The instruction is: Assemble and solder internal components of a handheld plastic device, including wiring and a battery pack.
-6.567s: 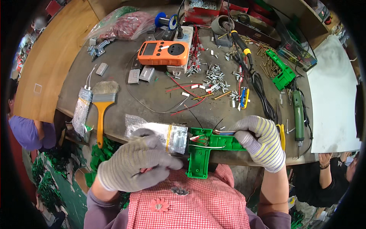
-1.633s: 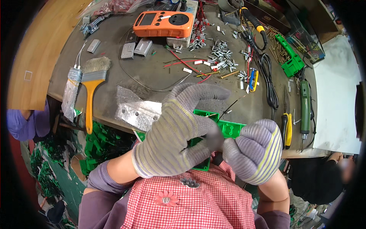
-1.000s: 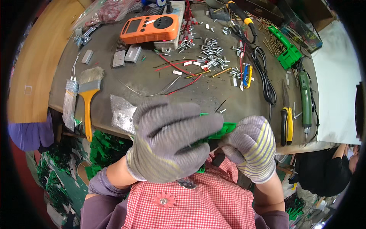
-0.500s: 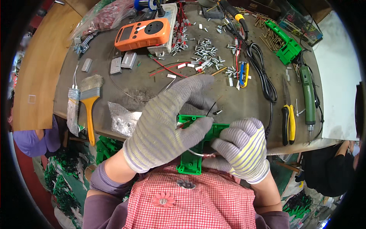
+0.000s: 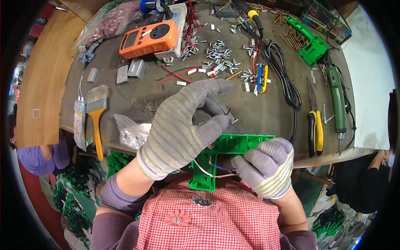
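A green T-shaped plastic housing point(image 5: 239, 143) lies open side up at the table's front edge, its stem toward my apron. My left hand point(image 5: 183, 125), in a grey-and-yellow striped glove, is over its left end. Thumb and a bent finger close on a thin black wire point(image 5: 228, 111), while the index finger stretches out. My right hand point(image 5: 268, 168), gloved alike, pinches the ends of a white wire point(image 5: 204, 170) and a blue wire point(image 5: 218, 167) beside the stem. Part of the housing is hidden under my left hand.
Beyond my hands lie loose screws point(image 5: 218, 52), an orange meter point(image 5: 148, 39) and a blue-and-yellow tool point(image 5: 262, 78). Pliers point(image 5: 314, 125), a green electric screwdriver point(image 5: 336, 100) and a black cable point(image 5: 285, 79) are at right; brushes point(image 5: 96, 112) and a plastic bag point(image 5: 131, 131) at left.
The housing has shifted rightward relative to my left hand, showing more of its crossbar. The blue wire now shows beside the white one at my right hand. My left thumb has moved up toward the black wire.
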{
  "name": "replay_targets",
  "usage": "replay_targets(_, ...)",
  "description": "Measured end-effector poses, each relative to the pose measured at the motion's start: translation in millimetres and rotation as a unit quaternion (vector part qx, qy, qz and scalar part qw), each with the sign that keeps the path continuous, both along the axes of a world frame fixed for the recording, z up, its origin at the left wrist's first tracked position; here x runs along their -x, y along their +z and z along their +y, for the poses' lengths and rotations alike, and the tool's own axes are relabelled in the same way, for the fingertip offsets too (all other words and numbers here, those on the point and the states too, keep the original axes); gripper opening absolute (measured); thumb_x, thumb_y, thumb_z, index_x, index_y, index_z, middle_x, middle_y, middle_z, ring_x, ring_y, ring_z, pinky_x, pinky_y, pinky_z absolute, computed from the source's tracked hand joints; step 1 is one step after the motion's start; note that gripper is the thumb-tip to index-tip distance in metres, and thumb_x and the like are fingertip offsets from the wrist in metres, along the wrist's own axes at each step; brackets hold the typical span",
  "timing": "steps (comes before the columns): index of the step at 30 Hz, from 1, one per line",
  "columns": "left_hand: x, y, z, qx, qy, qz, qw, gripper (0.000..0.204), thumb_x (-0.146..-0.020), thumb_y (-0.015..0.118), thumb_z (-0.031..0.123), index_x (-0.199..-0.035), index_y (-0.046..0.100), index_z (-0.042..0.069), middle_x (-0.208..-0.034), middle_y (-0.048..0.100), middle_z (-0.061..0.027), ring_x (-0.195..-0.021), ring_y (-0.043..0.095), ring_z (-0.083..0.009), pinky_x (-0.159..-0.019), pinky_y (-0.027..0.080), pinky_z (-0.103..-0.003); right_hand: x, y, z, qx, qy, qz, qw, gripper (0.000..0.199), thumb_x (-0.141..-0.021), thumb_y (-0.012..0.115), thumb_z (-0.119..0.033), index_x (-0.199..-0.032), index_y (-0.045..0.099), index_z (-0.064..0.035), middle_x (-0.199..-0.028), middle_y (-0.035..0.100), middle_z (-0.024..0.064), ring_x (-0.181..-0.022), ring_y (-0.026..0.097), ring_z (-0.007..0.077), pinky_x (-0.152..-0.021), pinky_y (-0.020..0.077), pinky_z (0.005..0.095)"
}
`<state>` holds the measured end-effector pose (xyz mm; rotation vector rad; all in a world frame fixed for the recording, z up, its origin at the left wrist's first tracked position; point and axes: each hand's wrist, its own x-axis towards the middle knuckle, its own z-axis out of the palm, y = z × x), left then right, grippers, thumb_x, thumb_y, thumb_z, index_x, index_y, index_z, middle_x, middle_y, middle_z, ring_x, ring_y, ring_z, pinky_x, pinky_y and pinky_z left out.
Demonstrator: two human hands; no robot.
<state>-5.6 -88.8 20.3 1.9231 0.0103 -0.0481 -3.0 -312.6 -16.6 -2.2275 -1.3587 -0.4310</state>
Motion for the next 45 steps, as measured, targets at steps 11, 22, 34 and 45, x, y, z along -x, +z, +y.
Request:
replay_targets(11, 0.0, -5.9, 3.2, 0.026, -0.019, -0.010, 0.999, 0.050, -0.084, 0.068, 0.001, -0.132, 0.057, 0.001, -0.089, 0.069, -0.0061, -0.080, 0.065, -0.0089, -0.072, 0.053, -0.023, -2.1, 6.0, -1.6, -0.110, -0.056, 0.010, 0.992, 0.036, -0.057, 0.086, -0.021, -0.088, 0.069, -0.0125, -0.083, 0.057, -0.0002, -0.073, 0.057, 0.0226, -0.067, 0.0453, 0.0400)
replay_targets(22, 3.4, 4.9, -1.5, 0.025, -0.060, -0.002, 0.998, 0.055, -0.079, 0.075, 0.004, -0.131, 0.057, -0.003, -0.091, 0.074, -0.0075, -0.090, 0.069, -0.0138, -0.085, 0.055, -0.029, -4.0, 3.6, 19.5, -0.101, -0.129, 0.001, 0.986, 0.021, -0.068, 0.078, -0.013, -0.084, 0.064, -0.0088, -0.074, 0.054, 0.0043, -0.066, 0.054, 0.0269, -0.063, 0.0385, 0.0422)
replay_targets(34, 4.5, 6.6, -3.2, 0.061, -0.055, -0.005, 0.997, 0.054, -0.076, 0.079, 0.007, -0.125, 0.060, -0.005, -0.087, 0.075, -0.0061, -0.085, 0.069, -0.0123, -0.086, 0.052, -0.029, -4.9, 4.3, 24.8, -0.080, -0.100, 0.015, 0.992, 0.022, -0.063, 0.077, -0.019, -0.076, 0.062, -0.0110, -0.072, 0.053, 0.0036, -0.065, 0.053, 0.0266, -0.063, 0.0379, 0.0423)
replay_targets(45, 8.7, 11.9, -4.0, 0.018, -0.099, -0.011, 0.995, 0.053, -0.074, 0.079, 0.012, -0.125, 0.064, 0.005, -0.083, 0.070, -0.0043, -0.080, 0.066, -0.0121, -0.080, 0.053, -0.030, -46.2, 52.3, 8.2, -0.025, 0.059, -0.111, 0.992, 0.025, -0.062, 0.072, -0.020, -0.087, 0.070, -0.0141, -0.082, 0.060, 0.0010, -0.077, 0.060, 0.0223, -0.065, 0.0470, 0.0369)
